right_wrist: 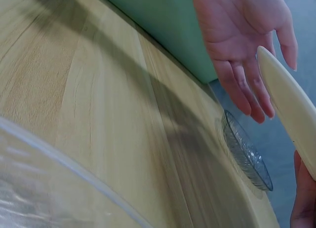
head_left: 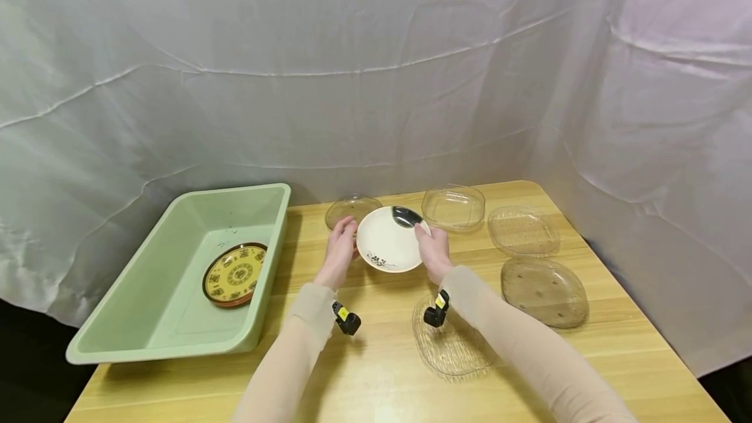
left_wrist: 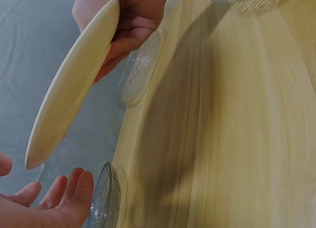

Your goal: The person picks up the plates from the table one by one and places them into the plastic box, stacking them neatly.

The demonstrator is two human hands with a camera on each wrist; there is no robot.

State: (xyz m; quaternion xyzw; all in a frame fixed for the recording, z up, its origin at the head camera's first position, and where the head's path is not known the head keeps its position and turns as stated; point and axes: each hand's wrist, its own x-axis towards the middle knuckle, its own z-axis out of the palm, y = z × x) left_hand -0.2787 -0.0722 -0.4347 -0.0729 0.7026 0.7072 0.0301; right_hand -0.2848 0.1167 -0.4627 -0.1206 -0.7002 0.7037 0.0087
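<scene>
A white plate [head_left: 388, 243] with a black patch at its rim and a dark flower print is held tilted above the table. My right hand [head_left: 435, 253] grips its right edge, thumb on the upper face and fingers beneath. Close to the opposite edge is my left hand [head_left: 339, 254], its fingers spread loosely. Both wrist views show a gap between that left hand [right_wrist: 239, 45] and the plate [right_wrist: 289, 107]. Behind the left hand lies a round clear glass dish [head_left: 352, 204], partly covered by the plate and fingers.
At left stands a green basin [head_left: 164, 240] with a yellow patterned, brown-rimmed plate [head_left: 237, 273] inside. Clear glass dishes [head_left: 454, 206] [head_left: 524, 230] and a brownish one [head_left: 544, 291] line the right side of the wooden table [head_left: 376, 384]. Beneath my right forearm lies a ribbed glass dish [head_left: 449, 348].
</scene>
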